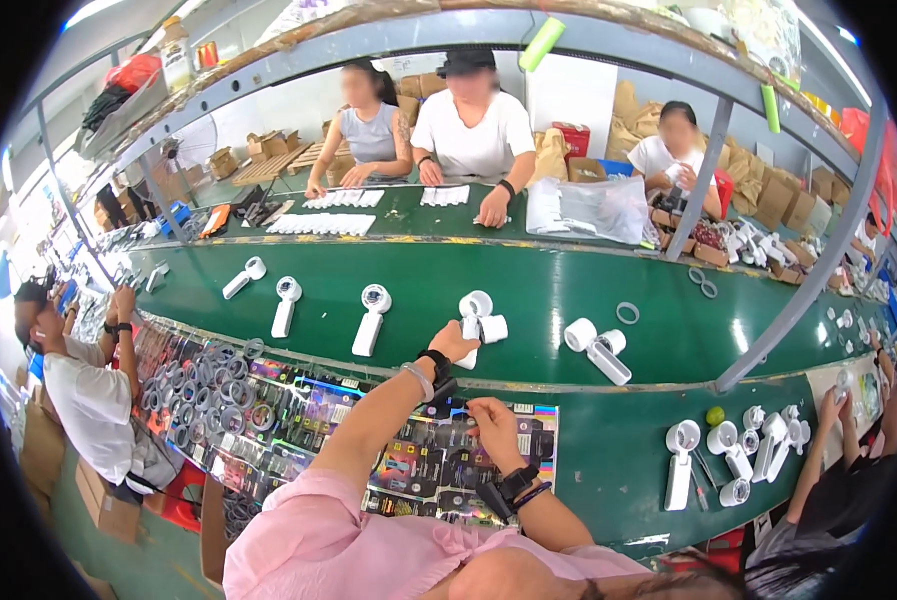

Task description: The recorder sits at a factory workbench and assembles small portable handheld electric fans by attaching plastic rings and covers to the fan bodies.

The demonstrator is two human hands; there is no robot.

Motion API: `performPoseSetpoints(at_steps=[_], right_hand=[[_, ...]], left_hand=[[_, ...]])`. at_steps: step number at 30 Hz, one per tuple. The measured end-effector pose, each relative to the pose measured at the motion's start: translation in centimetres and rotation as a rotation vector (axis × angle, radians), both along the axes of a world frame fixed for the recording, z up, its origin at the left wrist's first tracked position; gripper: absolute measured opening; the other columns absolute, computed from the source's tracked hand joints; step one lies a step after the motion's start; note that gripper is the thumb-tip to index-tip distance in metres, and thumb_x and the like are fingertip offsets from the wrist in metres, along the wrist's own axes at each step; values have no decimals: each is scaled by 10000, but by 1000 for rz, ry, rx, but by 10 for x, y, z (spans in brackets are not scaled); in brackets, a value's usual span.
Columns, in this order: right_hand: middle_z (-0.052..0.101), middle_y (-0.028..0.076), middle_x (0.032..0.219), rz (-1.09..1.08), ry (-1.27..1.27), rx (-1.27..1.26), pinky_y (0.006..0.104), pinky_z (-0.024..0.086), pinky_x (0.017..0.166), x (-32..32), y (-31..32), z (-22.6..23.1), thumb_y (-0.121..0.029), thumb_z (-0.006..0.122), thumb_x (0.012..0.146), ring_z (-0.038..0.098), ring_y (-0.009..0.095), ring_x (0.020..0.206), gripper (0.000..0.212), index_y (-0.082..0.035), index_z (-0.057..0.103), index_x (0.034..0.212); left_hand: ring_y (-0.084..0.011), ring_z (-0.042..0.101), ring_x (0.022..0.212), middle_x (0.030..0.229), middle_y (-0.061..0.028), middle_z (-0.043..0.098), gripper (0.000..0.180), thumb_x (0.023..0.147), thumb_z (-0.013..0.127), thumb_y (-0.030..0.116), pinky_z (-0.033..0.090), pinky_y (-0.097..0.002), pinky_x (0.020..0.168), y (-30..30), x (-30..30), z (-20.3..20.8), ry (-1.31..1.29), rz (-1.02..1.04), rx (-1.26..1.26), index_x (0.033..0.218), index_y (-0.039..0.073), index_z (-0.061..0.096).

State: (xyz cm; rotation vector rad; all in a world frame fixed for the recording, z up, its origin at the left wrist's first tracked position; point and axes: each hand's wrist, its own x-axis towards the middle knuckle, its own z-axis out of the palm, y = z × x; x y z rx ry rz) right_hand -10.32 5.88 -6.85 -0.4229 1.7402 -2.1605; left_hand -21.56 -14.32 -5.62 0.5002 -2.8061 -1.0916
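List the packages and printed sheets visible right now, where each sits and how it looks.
Printed label sheets: on the near bench under both hands, dark with shiny rainbow colours.
Clear plastic bag: far bench, right of centre, crumpled, whitish.
Red box: behind the far bench, small, squarish.
Brown cartons: stacked along the back wall, left.
White paper strips: rows on the far bench, left.
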Motion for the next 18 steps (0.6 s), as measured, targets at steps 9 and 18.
performPoseSetpoints(at_steps=[9, 18], right_hand=[[415, 140, 1331, -185, 238, 34, 323, 513, 882, -1, 8, -3, -89, 503, 952, 492, 234, 1189, 526, -28, 274, 1421], [306, 187, 1439, -62, 418, -43, 379, 250, 1098, 5, 5, 32, -229, 459, 975, 341, 267, 1310, 608, 21, 186, 1457]], left_hand=[[-216, 656, 792, 1051, -169, 565, 539, 853, 623, 72, 598, -379, 563, 37, 107, 42, 30, -31, 1019, 1274, -51, 309], [-151, 574, 839, 1118, -95, 486, 778, 826, 556, -54, 520, -291, 643, 94, 199, 50, 258, 58, 1058, 1464, 102, 140]])
